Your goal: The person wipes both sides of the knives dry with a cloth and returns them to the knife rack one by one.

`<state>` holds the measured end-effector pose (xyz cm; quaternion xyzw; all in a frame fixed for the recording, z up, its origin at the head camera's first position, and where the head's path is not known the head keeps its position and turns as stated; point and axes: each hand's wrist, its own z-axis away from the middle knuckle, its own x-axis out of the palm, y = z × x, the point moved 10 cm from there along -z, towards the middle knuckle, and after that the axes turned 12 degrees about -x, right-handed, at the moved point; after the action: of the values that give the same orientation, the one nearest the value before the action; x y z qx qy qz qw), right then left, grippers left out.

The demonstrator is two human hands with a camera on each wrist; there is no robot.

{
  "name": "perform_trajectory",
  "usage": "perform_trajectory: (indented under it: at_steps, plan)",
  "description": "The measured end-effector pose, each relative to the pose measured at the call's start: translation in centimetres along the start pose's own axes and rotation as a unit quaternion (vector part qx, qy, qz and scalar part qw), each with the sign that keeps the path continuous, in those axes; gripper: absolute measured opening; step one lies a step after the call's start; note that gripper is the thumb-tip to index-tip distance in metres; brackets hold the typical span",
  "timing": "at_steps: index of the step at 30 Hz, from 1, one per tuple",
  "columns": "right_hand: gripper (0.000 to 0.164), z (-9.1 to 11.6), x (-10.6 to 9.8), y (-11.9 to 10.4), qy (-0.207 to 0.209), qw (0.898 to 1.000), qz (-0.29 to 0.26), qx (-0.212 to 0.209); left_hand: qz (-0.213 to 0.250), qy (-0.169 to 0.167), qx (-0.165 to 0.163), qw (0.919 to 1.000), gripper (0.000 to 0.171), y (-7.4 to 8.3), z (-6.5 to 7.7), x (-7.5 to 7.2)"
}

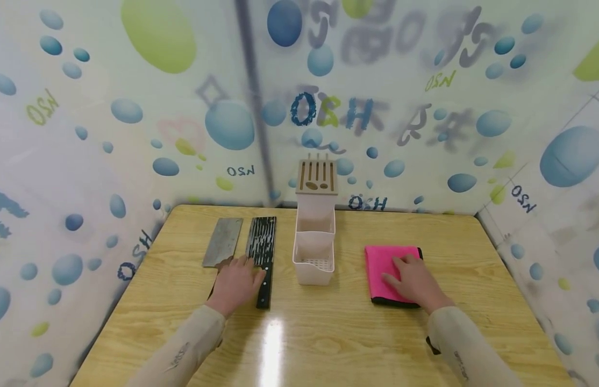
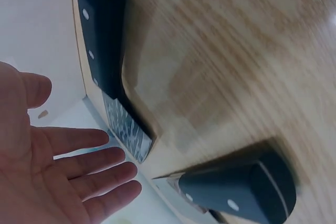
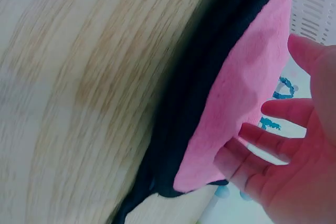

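My left hand (image 1: 237, 282) hovers over two kitchen knives with its fingers extended; the left wrist view shows nothing in its palm. A plain grey cleaver (image 1: 223, 242) lies at the left, its black handle (image 2: 236, 190) partly hidden under the hand in the head view. Beside it is a knife with a black-and-silver patterned blade (image 1: 262, 239) and a riveted black handle (image 2: 100, 35). On the right, my right hand (image 1: 415, 282) is over a folded pink cloth (image 1: 380, 263) with black edging, fingers loosely bent. Whether its fingertips touch the cloth I cannot tell.
A whitish knife and utensil holder (image 1: 314, 242) with a slotted beige top (image 1: 316, 177) stands between the hands. All of it is on a wooden table (image 1: 323, 333). Patterned curtain-like walls (image 1: 406, 107) enclose the table's back and sides.
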<state>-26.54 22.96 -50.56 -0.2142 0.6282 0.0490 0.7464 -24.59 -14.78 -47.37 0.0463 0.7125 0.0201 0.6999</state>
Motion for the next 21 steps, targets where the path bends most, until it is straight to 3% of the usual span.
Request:
perform_trajectory:
  at_steps: [12,21]
  plan:
    - [0.075,-1.3,1.0,-0.9,-0.013,0.999,0.034,0.006,-0.019,0.043,0.018,0.9987,0.041,1.1,0.0,1.5]
    - [0.075,-1.5,1.2,-1.0,-0.006,0.997,0.079,-0.002,-0.036,0.037,0.008,0.9986,0.047,1.4,-0.5,2.7]
